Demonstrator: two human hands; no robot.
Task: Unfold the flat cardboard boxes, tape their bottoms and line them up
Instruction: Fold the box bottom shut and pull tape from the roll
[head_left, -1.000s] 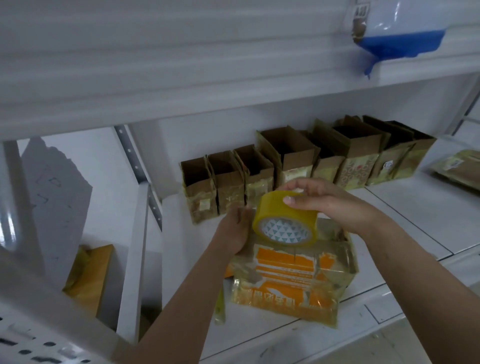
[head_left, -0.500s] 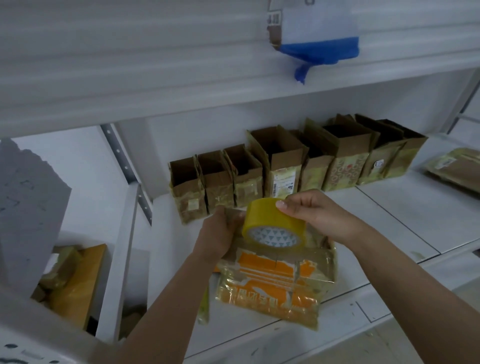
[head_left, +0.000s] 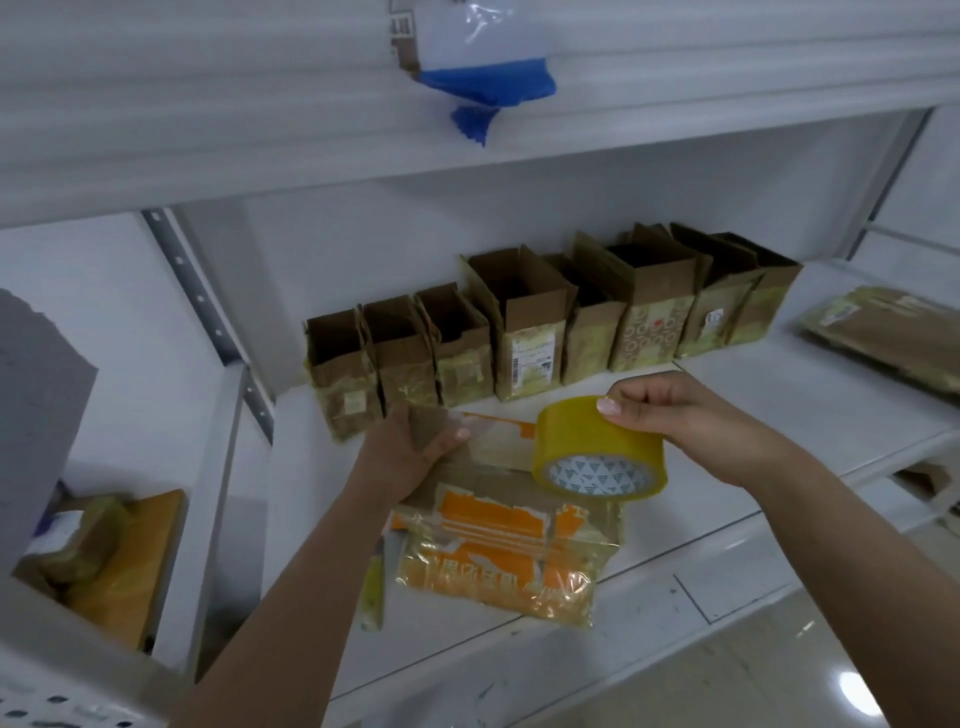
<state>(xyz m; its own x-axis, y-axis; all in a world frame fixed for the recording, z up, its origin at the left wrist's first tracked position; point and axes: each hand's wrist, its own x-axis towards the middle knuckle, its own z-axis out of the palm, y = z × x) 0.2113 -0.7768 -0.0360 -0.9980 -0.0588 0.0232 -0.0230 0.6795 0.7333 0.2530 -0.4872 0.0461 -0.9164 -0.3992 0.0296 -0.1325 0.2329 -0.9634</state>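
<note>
Holding an orange-printed cardboard box (head_left: 498, 540) over a white shelf (head_left: 727, 415), the left hand (head_left: 400, 452) grips its upper left end, fingers curled around the edge. The right hand (head_left: 691, 421) pinches a yellow tape roll (head_left: 597, 447), a strip of tape running across the box's upturned end. Behind, open boxes (head_left: 535, 322) stand in a row along the shelf's back.
</note>
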